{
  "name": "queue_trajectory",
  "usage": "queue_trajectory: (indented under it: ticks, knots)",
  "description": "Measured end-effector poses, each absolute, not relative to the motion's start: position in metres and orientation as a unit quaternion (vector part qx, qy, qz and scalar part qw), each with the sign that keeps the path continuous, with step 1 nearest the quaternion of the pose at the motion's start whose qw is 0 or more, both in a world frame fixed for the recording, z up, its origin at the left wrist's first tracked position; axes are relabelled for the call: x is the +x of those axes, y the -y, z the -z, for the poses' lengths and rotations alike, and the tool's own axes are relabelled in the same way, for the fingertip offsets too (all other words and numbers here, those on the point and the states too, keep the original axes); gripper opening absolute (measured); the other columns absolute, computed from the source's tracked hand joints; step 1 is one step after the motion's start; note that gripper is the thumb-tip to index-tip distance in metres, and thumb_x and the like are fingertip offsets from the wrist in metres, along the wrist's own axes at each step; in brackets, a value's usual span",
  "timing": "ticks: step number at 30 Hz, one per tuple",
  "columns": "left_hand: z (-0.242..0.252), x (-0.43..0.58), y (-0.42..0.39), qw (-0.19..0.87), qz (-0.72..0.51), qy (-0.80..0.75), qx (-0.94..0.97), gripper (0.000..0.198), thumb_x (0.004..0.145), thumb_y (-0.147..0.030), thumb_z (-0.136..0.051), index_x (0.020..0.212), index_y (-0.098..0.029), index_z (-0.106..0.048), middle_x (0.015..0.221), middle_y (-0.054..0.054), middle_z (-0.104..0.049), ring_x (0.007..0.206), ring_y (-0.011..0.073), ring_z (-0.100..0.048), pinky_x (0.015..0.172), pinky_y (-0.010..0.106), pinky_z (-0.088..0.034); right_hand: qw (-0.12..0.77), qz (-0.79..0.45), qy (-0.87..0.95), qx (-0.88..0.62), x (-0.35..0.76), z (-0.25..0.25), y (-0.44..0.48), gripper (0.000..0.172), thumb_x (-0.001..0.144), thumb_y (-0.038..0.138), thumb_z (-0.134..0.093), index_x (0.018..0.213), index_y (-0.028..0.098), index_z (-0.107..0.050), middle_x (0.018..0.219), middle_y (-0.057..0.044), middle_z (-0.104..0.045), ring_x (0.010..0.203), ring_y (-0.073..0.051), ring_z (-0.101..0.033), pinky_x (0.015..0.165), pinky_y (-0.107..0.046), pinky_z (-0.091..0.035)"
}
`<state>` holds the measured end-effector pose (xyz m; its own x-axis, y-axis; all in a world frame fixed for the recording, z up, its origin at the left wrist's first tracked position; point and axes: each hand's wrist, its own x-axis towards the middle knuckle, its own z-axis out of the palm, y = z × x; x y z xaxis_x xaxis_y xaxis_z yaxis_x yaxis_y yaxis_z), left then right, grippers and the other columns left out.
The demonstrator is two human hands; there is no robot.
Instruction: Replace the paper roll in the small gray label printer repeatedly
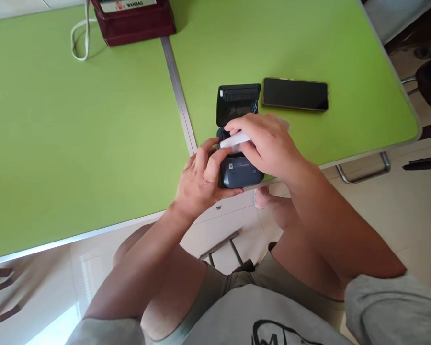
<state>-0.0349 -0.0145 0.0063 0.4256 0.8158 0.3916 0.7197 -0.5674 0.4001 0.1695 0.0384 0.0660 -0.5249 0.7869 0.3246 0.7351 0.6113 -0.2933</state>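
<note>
A small dark blue label printer [241, 173] rests at the table's front edge, its hinged lid [238, 103] raised on the far side. My left hand [203, 179] grips the printer's left side, thumb beneath its front and fingers reaching over the opening. Between the fingers of my right hand [269, 141] is white paper [235, 139], apparently from a roll, held at the open compartment. Another bit of white shows beyond the right hand's knuckles. Both hands cover most of the compartment, so how the paper sits inside cannot be made out.
A black phone [295, 94] lies right of the raised lid. Toward the back stands a dark red box-like object [134, 21] with a white cord [79, 45]. A metal strip [177, 93] crosses the green table [75, 143]. A metal handle [364, 170] juts from the front edge.
</note>
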Motion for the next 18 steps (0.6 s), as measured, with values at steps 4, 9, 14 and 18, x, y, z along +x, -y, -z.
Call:
queue_trajectory:
  ticks: [4, 9, 14, 18]
  knots:
    - [-0.006, -0.033, 0.015, 0.085, -0.268, -0.469, 0.837, 0.094, 0.075, -0.073, -0.083, 0.143, -0.027, -0.038, 0.156, 0.019, -0.047, 0.138, 0.0345, -0.061, 0.105, 0.049, -0.060, 0.213, -0.081, 0.871, -0.435, 0.172, -0.071, -0.040, 0.037, 0.092, 0.010, -0.047, 0.118, 0.026, -0.066, 0.121, -0.006, -0.075, 0.106, -0.026, -0.068, 0.093, -0.042, -0.046]
    - [-0.005, -0.034, 0.015, 0.070, -0.278, -0.452, 0.845, 0.085, 0.082, -0.075, -0.075, 0.138, -0.025, -0.035, 0.154, 0.023, -0.049, 0.139, 0.0348, -0.060, 0.107, 0.049, -0.058, 0.178, -0.130, 0.876, -0.429, 0.184, -0.081, -0.044, 0.030, 0.088, 0.019, -0.062, 0.117, 0.028, -0.068, 0.115, -0.003, -0.077, 0.100, -0.027, -0.069, 0.093, -0.045, -0.047]
    - [-0.004, -0.033, 0.013, 0.050, -0.312, -0.428, 0.847, 0.080, 0.086, -0.076, -0.069, 0.136, -0.024, -0.034, 0.150, 0.024, -0.051, 0.135, 0.0361, -0.062, 0.101, 0.049, -0.060, 0.155, -0.162, 0.866, -0.446, 0.185, -0.093, -0.047, 0.041, 0.082, 0.012, -0.066, 0.118, 0.030, -0.069, 0.114, -0.002, -0.077, 0.096, -0.027, -0.070, 0.087, -0.044, -0.050]
    - [-0.003, -0.032, 0.012, 0.063, -0.339, -0.423, 0.838, 0.083, 0.087, -0.082, -0.060, 0.137, -0.022, -0.033, 0.147, 0.027, -0.050, 0.134, 0.0380, -0.063, 0.097, 0.050, -0.061, 0.201, -0.171, 0.856, -0.445, 0.185, -0.102, -0.041, 0.046, 0.082, 0.010, -0.065, 0.124, 0.029, -0.068, 0.123, -0.003, -0.075, 0.096, -0.026, -0.069, 0.082, -0.040, -0.052]
